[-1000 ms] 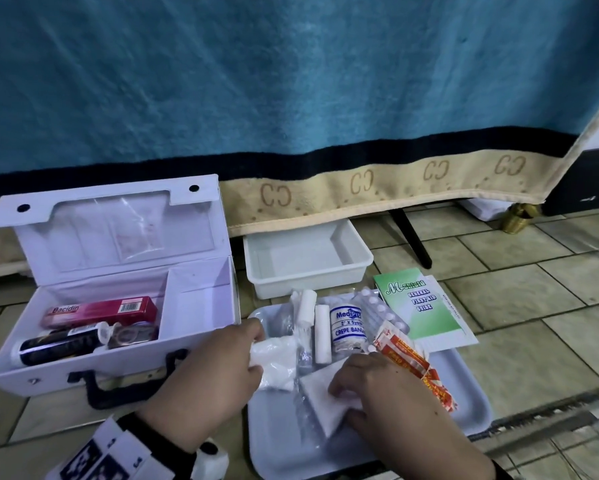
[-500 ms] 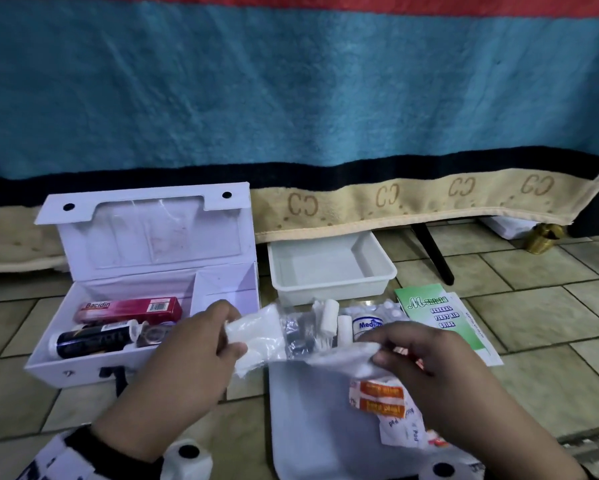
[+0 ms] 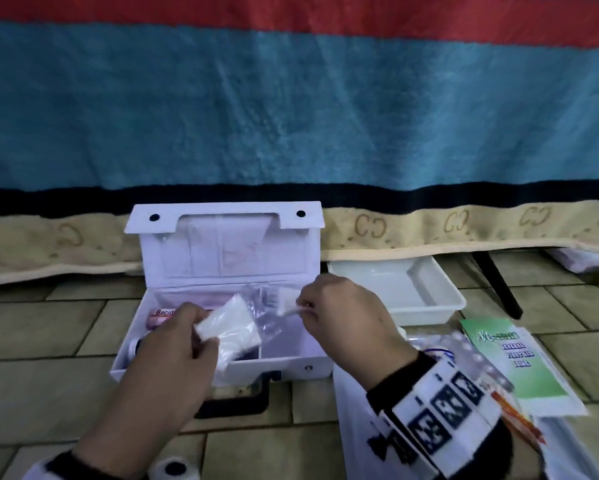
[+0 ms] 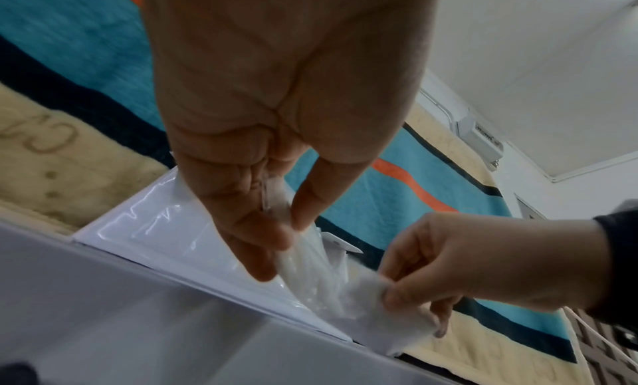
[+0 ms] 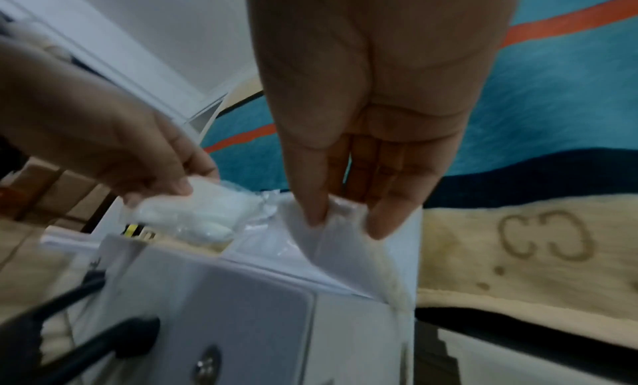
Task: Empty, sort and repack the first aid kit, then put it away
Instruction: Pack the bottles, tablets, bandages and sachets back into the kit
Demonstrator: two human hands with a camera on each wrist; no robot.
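On the tiled floor, below the blanket edge:
blanket (image 3: 291,109): biggest thing in view, hangs as backdrop; teal field, red band on top, dark stripe, cream border w/ "CC" marks.
floor (image 3: 48,327): beige tiles, all items sit on it.
first aid kit (image 3: 221,258): white case, lid up & leaning back toward blanket, black handle at front wall. Left compartment holds a pink box (image 3: 161,316) marked "Bacid…", mostly hidden by the left hand; right compartment shows bare bottom.
white tray (image 3: 346,410): right of kit, near edge of view; right forearm covers much of it. Blister strip (image 3: 478,358) lies on it; other bits too blurred to name.
white tub (image 3: 426,289): behind the tray, beside kit's right wall, nothing seen inside.
leaflet (image 3: 519,365): green & white, lies at tray's right side, partly over its edge.
left hand (image 3: 173,344): over kit's left half, thumb & fingers clamped on a clear pouch of white wadding (image 3: 228,323). Left wrist view: thumb and forefinger close together, plastic squeezed betw. them.
right hand (image 3: 346,313): above kit's right compartment, thumb & fingertips pinched shut on a small white packet (image 3: 287,303). Right wrist view: thumb on one face, fingers on the other, almost no gap.
link: crinkled clear plastic spans betw. the two hands; can't tell if packet & pouch are one bag or two.
height: both items held clear of the kit's contents, above the open box.
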